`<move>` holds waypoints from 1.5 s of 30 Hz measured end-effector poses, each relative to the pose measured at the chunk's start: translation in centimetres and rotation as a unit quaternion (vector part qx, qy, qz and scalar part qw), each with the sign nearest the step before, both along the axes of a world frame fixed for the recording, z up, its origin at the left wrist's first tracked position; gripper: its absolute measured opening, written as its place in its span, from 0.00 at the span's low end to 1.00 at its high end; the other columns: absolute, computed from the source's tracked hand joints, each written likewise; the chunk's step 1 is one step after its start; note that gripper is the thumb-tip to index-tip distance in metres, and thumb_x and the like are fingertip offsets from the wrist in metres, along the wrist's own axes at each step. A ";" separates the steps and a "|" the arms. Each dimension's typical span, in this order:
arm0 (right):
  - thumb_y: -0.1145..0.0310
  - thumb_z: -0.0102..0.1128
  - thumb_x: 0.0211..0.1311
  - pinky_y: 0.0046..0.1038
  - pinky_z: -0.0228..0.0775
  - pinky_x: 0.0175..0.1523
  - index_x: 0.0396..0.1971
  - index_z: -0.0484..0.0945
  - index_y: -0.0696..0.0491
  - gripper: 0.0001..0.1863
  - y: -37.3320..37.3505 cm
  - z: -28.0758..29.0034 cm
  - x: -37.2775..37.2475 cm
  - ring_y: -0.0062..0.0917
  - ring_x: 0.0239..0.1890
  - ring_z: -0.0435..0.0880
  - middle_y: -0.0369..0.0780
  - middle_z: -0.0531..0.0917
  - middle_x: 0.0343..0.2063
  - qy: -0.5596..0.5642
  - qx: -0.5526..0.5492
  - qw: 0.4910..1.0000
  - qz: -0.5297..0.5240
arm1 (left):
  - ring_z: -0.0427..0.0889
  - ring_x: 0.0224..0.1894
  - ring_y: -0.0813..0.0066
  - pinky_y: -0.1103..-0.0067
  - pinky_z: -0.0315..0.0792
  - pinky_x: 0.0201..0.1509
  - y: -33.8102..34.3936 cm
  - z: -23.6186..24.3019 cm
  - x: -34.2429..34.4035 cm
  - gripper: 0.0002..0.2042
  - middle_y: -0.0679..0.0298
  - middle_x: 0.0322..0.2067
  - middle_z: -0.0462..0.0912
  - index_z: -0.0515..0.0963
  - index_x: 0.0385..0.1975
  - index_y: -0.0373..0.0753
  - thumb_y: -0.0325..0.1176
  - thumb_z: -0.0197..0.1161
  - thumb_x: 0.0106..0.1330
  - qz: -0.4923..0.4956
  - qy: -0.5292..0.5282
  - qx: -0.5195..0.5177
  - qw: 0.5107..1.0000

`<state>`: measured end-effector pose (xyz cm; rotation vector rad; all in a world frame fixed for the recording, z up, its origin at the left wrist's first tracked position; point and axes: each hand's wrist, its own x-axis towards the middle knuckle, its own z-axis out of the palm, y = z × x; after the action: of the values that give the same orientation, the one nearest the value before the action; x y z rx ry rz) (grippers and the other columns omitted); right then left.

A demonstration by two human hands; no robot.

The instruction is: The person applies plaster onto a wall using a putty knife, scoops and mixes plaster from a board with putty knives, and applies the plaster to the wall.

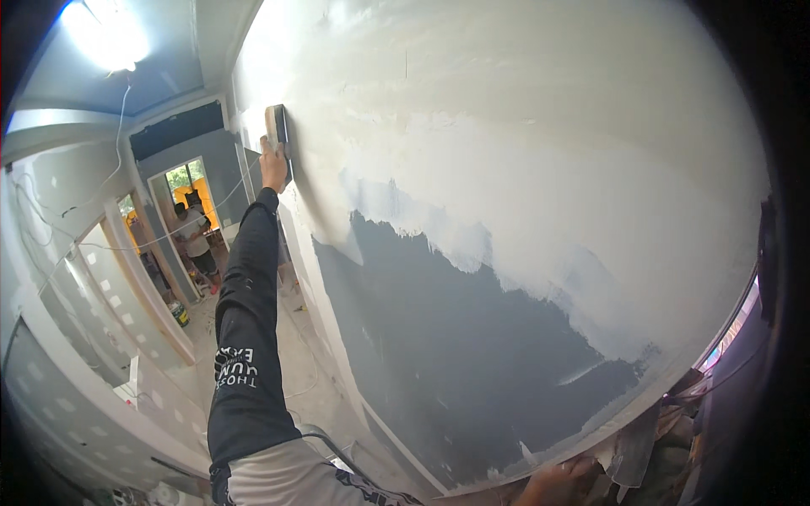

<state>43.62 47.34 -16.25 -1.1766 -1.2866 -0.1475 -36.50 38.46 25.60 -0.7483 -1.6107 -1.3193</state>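
Note:
My left hand (pixel 272 162), at the end of an outstretched dark sleeve, grips a long flat trowel (pixel 277 122) held upright against the wall at its far left edge. Pale plaster (pixel 506 169) covers the upper wall and ends in a ragged edge over a grey lower area (pixel 456 354). Low at the lower right, my right hand (pixel 565 476) is bent closed, partly cut off by the frame; what it grips is unclear. Beside it are a grey flat piece (pixel 633 447) and some clutter I cannot make out.
A corridor with patched plasterboard walls (pixel 76 354) runs to my left, with hanging cables. A co-worker (pixel 194 236) stands in the far doorway. A bucket (pixel 179 314) sits on the dusty floor (pixel 202 337). A lit lamp (pixel 105 38) is on the ceiling.

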 end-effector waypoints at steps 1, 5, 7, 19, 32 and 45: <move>0.64 0.52 0.71 0.45 0.69 0.47 0.35 0.74 0.69 0.18 -0.3 0.6 -0.5 0.42 0.42 0.74 0.53 0.74 0.41 0.007 -0.004 1.000 0.004 | 0.82 0.43 0.36 0.55 0.72 0.44 -0.5 0.2 -1.3 0.24 0.34 0.38 0.81 0.59 0.63 0.30 0.34 0.55 0.72 0.004 0.000 0.000 1.000; 0.63 0.52 0.71 0.44 0.68 0.46 0.33 0.73 0.69 0.19 -1.1 2.6 -0.2 0.42 0.40 0.73 0.52 0.74 0.39 0.016 -0.011 1.000 -0.015 | 0.81 0.42 0.60 0.67 0.73 0.44 2.0 -0.9 -2.4 0.25 0.50 0.40 0.81 0.68 0.58 0.31 0.44 0.58 0.70 -0.282 -0.175 0.037 0.943; 0.63 0.51 0.71 0.44 0.68 0.45 0.33 0.73 0.69 0.19 -1.1 2.9 -1.9 0.42 0.39 0.73 0.52 0.74 0.38 0.029 -0.013 0.999 0.013 | 0.76 0.35 0.71 0.73 0.70 0.39 -2.3 1.5 -5.6 0.26 0.62 0.33 0.75 0.74 0.51 0.30 0.51 0.57 0.71 -0.333 -0.208 0.005 0.919; 0.61 0.51 0.71 0.41 0.66 0.41 0.29 0.72 0.69 0.21 -1.5 3.3 -1.2 0.42 0.32 0.71 0.52 0.74 0.31 0.055 -0.025 0.998 0.023 | 0.71 0.29 0.77 0.75 0.66 0.34 1.0 -0.5 6.7 0.26 0.69 0.26 0.72 0.77 0.47 0.30 0.54 0.55 0.72 -0.334 -0.196 -0.002 0.922; 0.59 0.51 0.73 0.40 0.69 0.42 0.30 0.67 0.68 0.23 -6.3 12.5 -3.1 0.37 0.35 0.73 0.53 0.75 0.33 0.094 0.047 0.988 0.109 | 0.81 0.27 0.70 0.67 0.72 0.27 -3.2 -1.4 34.7 0.23 0.52 0.24 0.81 0.77 0.47 0.25 0.45 0.57 0.72 -0.286 -0.048 -0.144 0.946; 0.62 0.48 0.75 0.38 0.71 0.51 0.44 0.69 0.71 0.21 -4.7 10.2 -2.5 0.38 0.43 0.75 0.53 0.74 0.42 0.173 -0.015 0.979 0.110 | 0.78 0.26 0.79 0.76 0.74 0.32 -14.1 -5.4 22.5 0.20 0.63 0.29 0.82 0.78 0.45 0.30 0.46 0.58 0.73 -0.394 -0.156 0.067 0.904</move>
<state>41.09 42.63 -6.07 -1.0233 -1.1020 0.2312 -13.99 24.35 20.19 -1.2210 -1.4766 -2.1952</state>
